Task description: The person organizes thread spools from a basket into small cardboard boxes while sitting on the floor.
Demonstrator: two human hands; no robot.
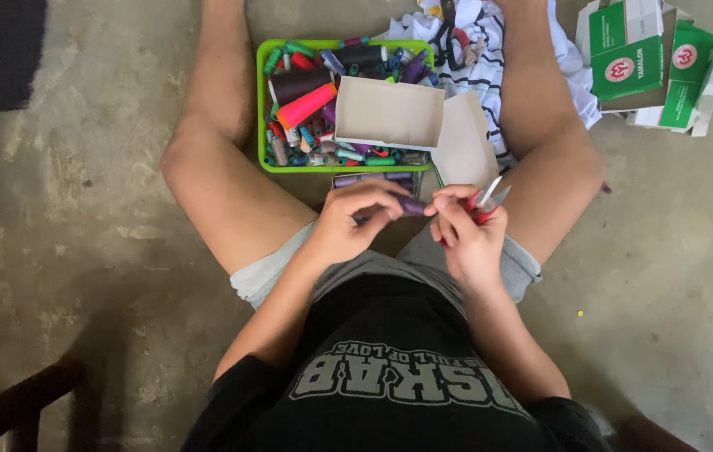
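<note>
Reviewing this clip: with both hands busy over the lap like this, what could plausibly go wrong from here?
1. The right hand holds red-handled scissors with the blades close to the left hand, whose fingers pinch a purple thread spool; a slip might nick a fingertip.
2. The open cardboard box rests on the heaped spools in the green tray; it could tip off.
3. The spool is held over the lap; if dropped it may roll across the concrete floor.
</note>
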